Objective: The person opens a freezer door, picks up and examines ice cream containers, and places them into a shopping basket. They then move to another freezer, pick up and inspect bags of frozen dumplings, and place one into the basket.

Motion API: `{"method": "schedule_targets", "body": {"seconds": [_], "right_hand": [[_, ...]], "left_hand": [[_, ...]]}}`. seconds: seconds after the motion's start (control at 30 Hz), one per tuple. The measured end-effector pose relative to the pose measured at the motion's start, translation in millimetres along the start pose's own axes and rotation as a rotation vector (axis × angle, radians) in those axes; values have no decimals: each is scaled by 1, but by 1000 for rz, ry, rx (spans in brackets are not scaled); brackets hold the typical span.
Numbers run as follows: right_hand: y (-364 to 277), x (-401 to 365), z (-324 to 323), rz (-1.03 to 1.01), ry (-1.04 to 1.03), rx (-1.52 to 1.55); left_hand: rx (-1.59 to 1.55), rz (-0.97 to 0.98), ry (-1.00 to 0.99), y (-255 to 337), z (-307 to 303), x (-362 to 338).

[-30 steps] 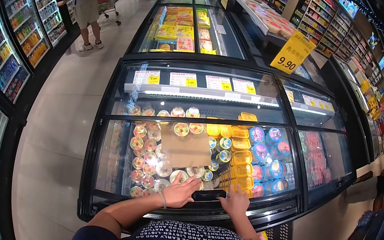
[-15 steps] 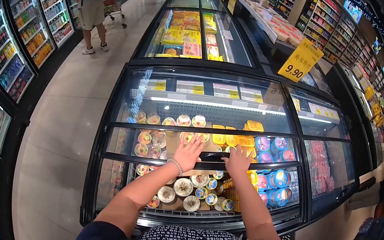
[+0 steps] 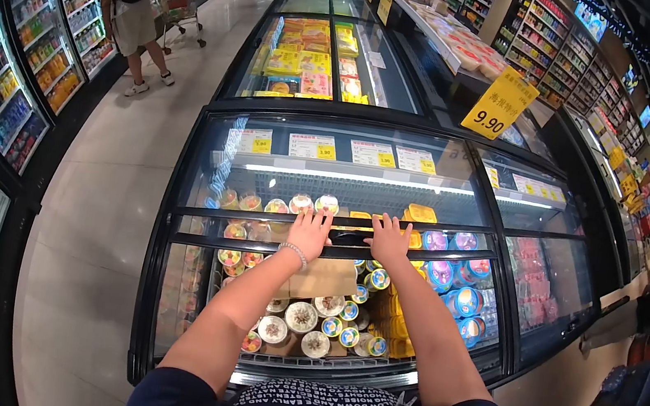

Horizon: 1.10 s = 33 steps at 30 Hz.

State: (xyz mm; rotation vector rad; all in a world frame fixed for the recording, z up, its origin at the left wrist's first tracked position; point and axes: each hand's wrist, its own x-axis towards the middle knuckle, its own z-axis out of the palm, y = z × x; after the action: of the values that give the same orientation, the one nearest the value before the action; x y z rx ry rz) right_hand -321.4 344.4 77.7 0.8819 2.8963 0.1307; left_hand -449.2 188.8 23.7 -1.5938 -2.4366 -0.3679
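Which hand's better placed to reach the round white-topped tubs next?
Left, probably. On the black-framed glass lid, the left hand lines up with the round white-topped tubs; the right hand sits farther right.

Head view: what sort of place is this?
Most likely a supermarket's frozen-food aisle: a glass-topped chest freezer holds packaged tubs, a yellow price sign reads 9.90, and a shopping cart stands in the aisle.
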Motion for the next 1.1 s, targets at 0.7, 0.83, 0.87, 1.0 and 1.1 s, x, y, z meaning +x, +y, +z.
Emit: {"method": "schedule_targets", "body": {"seconds": [0.7, 0.83, 0.87, 1.0, 1.1], "right_hand": [[67, -311, 65, -15, -217, 606], [61, -312, 74, -254, -209, 380], [64, -314, 77, -280, -180, 415], [81, -320, 72, -252, -142, 552], [89, -323, 69, -206, -67, 657]], "left_hand": [[-698, -263, -422, 141, -85, -294], [-472, -296, -353, 161, -97, -285], [-456, -320, -364, 164, -100, -284], [-459, -408, -269, 168, -100, -289], [-348, -365, -177, 170, -101, -289]]}}
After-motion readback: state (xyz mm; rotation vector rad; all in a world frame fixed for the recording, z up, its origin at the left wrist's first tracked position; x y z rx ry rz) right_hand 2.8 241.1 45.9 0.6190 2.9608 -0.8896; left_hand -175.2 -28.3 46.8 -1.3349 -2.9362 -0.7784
